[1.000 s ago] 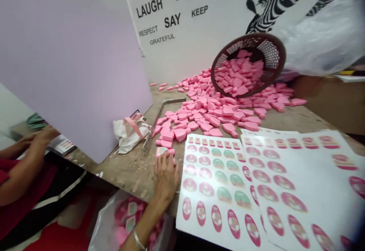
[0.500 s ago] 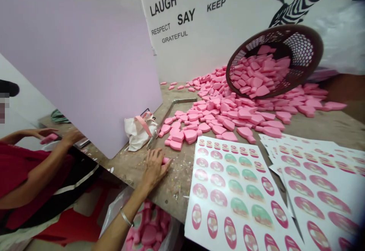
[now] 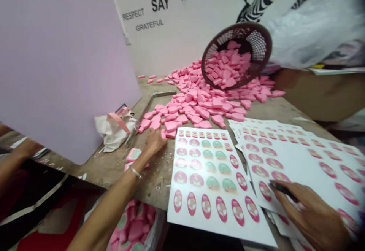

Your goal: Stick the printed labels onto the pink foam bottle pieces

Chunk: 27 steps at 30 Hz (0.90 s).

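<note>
1. On my feed the right hand (image 3: 310,216) is closed on a dark pen-like tool (image 3: 282,190). Tip sits on a pink oval label (image 3: 265,191) on the top sticker sheet (image 3: 299,156) of a loose stack, right side of the worktop (image 3: 154,182).
2. Left hand (image 3: 155,141) open, fingers spread, touching pink sponge pieces (image 3: 171,126) just off the far-left corner of a separate sticker sheet (image 3: 205,178). No grip that I can see.
3. A labelled pink piece (image 3: 133,154) lies just beside the left wrist, near the worktop's front edge.
4. Main pile (image 3: 196,99) covers the back of the worktop, spilling from a tipped brown plastic basket (image 3: 205,66), which has more pieces inside.
5. Left of the pile: bent metal bar (image 3: 148,104), white cloth bag (image 3: 114,131), lilac board (image 3: 57,61).
6. Below the front edge: plastic bag (image 3: 132,224) holding labelled pieces.
7. Far left: co-worker's hand (image 3: 27,148); contents, if any, cannot tell.
</note>
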Motion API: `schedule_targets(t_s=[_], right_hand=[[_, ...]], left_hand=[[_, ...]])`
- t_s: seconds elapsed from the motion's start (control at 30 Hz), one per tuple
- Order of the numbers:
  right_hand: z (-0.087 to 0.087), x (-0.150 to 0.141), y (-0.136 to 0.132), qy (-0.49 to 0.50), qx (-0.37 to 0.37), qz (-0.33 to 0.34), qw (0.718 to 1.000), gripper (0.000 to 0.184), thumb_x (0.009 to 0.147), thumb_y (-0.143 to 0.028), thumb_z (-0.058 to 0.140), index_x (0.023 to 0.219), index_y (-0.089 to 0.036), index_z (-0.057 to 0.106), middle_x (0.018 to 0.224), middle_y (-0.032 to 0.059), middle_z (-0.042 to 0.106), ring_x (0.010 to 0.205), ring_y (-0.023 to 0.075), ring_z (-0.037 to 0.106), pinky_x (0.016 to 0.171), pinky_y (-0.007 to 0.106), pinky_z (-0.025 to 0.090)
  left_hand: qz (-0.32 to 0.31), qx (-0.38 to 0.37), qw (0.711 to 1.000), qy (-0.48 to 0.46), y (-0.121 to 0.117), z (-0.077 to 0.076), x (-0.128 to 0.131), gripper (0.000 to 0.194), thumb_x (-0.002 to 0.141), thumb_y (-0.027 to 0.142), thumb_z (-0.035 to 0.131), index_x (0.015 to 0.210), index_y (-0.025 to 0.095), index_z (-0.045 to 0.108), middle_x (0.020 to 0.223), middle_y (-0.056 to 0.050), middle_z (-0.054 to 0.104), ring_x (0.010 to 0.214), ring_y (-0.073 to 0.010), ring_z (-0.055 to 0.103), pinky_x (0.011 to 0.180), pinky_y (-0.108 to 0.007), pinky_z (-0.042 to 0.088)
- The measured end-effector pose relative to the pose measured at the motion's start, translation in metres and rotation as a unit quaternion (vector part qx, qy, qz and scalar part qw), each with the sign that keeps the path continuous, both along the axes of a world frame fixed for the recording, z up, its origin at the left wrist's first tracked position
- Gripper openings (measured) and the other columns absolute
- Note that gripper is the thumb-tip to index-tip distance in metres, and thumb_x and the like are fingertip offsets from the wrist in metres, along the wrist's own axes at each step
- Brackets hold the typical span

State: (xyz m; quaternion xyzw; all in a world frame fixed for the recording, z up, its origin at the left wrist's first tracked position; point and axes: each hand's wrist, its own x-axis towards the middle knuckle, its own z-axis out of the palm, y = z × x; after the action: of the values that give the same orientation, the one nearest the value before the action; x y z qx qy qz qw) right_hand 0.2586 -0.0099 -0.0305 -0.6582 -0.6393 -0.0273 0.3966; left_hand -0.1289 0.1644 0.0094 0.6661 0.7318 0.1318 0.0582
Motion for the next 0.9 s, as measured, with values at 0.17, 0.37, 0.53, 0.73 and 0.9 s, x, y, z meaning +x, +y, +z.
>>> schedule_targets(t_s=[0.17, 0.37, 0.53, 0.73, 0.9], right_hand=[[-0.003, -0.016, 0.006, -0.035, -0.081, 0.037, 0.995, 0.03, 0.086, -0.044, 0.049, 0.103, -0.024, 0.062, 0.098, 0.0065, 0.068, 0.091, 0.0248, 0.064, 0.077, 0.04, 0.051], [-0.009, -0.018, 0.01, -0.012, -0.127, -0.021, 0.992, 0.037, 0.086, -0.052, 0.05, 0.106, -0.022, 0.06, 0.099, 0.008, 0.067, 0.086, 0.0235, 0.062, 0.071, 0.035, 0.047], [-0.003, -0.019, 0.008, -0.043, -0.137, -0.021, 0.989, 0.03, 0.09, -0.047, 0.045, 0.086, -0.021, 0.059, 0.077, 0.0048, 0.064, 0.069, 0.0198, 0.057, 0.064, 0.033, 0.039], [0.015, -0.077, 0.006, -0.085, -0.052, 0.087, 0.991, 0.02, 0.091, -0.035, 0.05, 0.082, -0.019, 0.057, 0.074, 0.0033, 0.064, 0.068, 0.018, 0.054, 0.07, 0.034, 0.035], [0.007, -0.107, 0.007, -0.134, -0.053, 0.086, 0.986, 0.013, 0.092, -0.027, 0.05, 0.092, -0.018, 0.059, 0.083, 0.0042, 0.066, 0.077, 0.0195, 0.055, 0.07, 0.034, 0.031]], left_hand=[[0.018, 0.013, 0.999, -0.044, -0.032, 0.007, -0.007, 0.041, 0.07, 0.034, 0.066, 0.102, 0.01, 0.055, 0.11, -0.019, 0.058, 0.096, -0.0302, 0.06, 0.075, -0.035, 0.046], [0.031, -0.067, 0.781, -0.62, -0.096, 0.013, 0.019, 0.045, 0.058, 0.037, 0.081, 0.088, 0.015, 0.056, 0.078, 0.001, 0.061, 0.066, -0.0119, 0.058, 0.061, -0.022, 0.048], [0.029, -0.184, 0.619, -0.763, -0.142, 0.013, 0.068, 0.035, 0.062, 0.025, 0.082, 0.086, 0.013, 0.059, 0.077, -0.001, 0.065, 0.064, -0.0095, 0.064, 0.061, -0.018, 0.052], [-0.019, -0.188, 0.679, -0.709, -0.164, 0.004, 0.109, 0.036, 0.072, 0.036, 0.075, 0.094, 0.015, 0.056, 0.073, -0.002, 0.065, 0.052, -0.0134, 0.064, 0.044, -0.021, 0.05], [-0.006, -0.137, 0.739, -0.66, -0.169, -0.008, 0.118, 0.035, 0.082, 0.043, 0.062, 0.101, 0.014, 0.056, 0.077, -0.003, 0.063, 0.057, -0.0141, 0.066, 0.052, -0.023, 0.056]])
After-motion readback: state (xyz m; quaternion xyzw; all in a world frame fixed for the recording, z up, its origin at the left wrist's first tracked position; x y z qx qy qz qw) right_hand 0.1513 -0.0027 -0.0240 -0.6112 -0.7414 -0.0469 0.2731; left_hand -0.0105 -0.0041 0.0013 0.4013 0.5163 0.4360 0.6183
